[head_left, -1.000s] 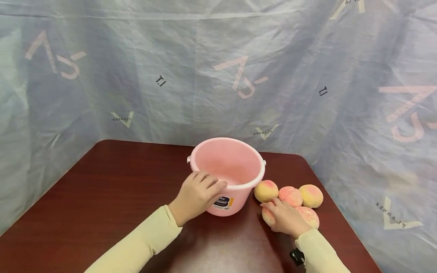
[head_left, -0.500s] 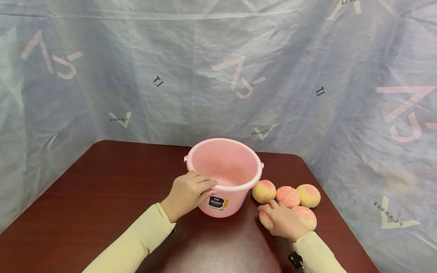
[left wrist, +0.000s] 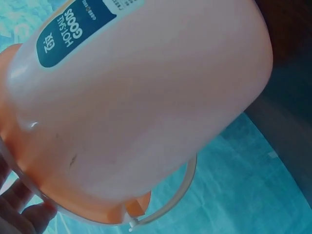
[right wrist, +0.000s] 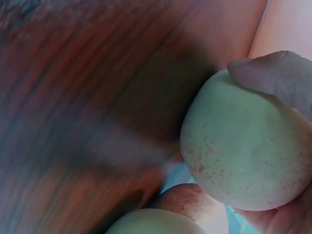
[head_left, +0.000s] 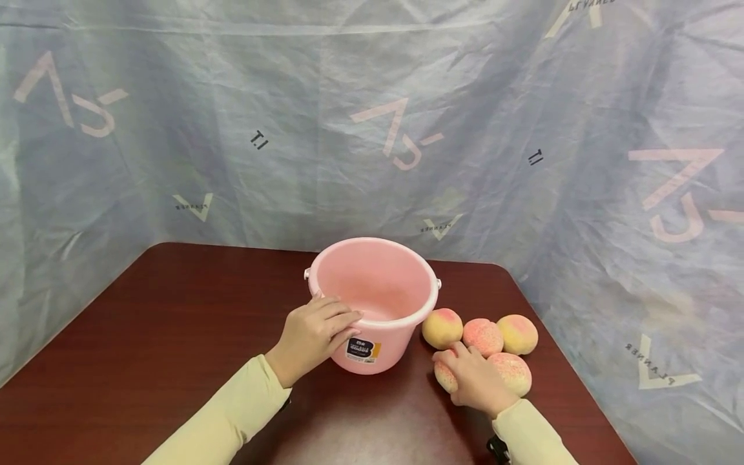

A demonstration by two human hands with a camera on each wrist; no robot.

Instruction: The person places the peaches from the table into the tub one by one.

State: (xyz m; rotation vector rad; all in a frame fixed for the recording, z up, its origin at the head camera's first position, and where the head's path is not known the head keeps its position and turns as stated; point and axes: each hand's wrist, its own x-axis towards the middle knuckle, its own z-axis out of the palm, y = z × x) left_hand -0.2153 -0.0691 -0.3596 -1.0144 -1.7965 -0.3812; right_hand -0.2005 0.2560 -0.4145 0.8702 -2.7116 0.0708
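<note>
A pink bucket (head_left: 395, 345) stands upright on the table, its inside partly in view. My left hand (head_left: 310, 332) grips its near left rim, fingers over the edge; in the left wrist view the fingertips (left wrist: 41, 214) meet that rim beside the white handle (left wrist: 183, 190). To the bucket's right, my right hand (head_left: 473, 381) holds a peach (head_left: 445, 376), mostly covered from above. Thumb and fingers wrap round this peach (right wrist: 243, 151) in the right wrist view, and it looks close to the tabletop.
Several other peaches cluster around the right hand: a yellow one (head_left: 443, 328) beside the bucket, a pink one (head_left: 484, 337), a yellow one (head_left: 517, 334) and a speckled one (head_left: 513, 373). The dark red table (head_left: 192, 323) ends at a grey cloth (head_left: 290, 129) behind and at the right.
The whole head view has shifted slightly, so bucket, peaches and hands appear farther left. The left hand stays on the rim, and the right hand stays on the same peach.
</note>
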